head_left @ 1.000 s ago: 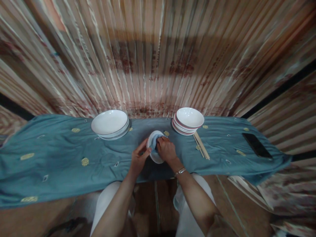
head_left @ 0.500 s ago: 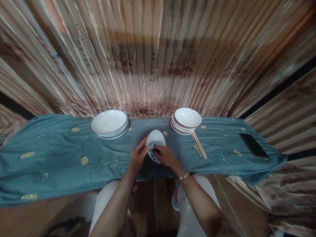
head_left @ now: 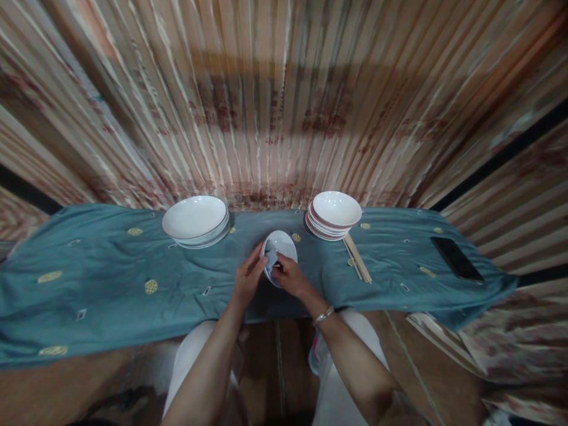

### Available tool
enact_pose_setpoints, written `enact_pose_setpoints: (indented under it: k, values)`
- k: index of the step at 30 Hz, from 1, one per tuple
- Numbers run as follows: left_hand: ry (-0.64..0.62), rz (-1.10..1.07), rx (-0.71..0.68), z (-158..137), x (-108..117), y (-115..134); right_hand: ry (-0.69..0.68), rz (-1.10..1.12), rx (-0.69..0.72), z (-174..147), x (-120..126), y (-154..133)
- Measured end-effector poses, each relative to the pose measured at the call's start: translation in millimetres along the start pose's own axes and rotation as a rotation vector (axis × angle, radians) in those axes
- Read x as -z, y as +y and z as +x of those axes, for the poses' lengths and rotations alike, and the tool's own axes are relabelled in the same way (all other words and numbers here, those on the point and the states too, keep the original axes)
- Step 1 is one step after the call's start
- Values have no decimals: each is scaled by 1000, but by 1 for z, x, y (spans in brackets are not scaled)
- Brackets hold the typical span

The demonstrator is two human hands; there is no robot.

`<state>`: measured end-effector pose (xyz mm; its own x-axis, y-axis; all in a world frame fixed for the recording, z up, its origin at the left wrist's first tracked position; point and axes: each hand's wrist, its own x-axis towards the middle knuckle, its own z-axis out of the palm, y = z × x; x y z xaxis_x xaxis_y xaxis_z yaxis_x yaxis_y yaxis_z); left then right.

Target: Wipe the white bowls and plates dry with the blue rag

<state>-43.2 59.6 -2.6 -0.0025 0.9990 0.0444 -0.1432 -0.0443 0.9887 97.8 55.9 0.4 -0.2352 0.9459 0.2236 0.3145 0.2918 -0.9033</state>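
I am seeing the left hand [head_left: 247,278] gripping the rim of a small white bowl [head_left: 279,248] — tilted, above the teal tablecloth [head_left: 110,278] — while the right hand [head_left: 287,277] is pinching a blue cloth [head_left: 270,260] against it, between the plate stack [head_left: 196,220] and bowl stack [head_left: 333,214].

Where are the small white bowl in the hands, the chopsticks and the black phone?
small white bowl [head_left: 284,244]: head view, on its bare inner surface.
chopsticks [head_left: 356,258]: head view, middle of the pair, right of the bowl stack.
black phone [head_left: 457,259]: head view, middle of its screen.
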Motion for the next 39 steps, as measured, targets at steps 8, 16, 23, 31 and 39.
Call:
enact_pose_setpoints:
  k: [8,16,23,31,39]
  values:
    - [-9,-6,30,-2,1,-2,73,-224,113,7,-1,-1]
    - [-9,-54,66,-4,2,0,23,-618,98,5,5,-5]
    - [2,-69,86,-6,1,5,-82,-846,-74,1,18,-14]
    - [14,-82,113,-3,0,3,-185,-638,-97,-6,26,-7]
    - [8,-71,79,-1,-1,0,-191,-13,-57,-4,24,-2]
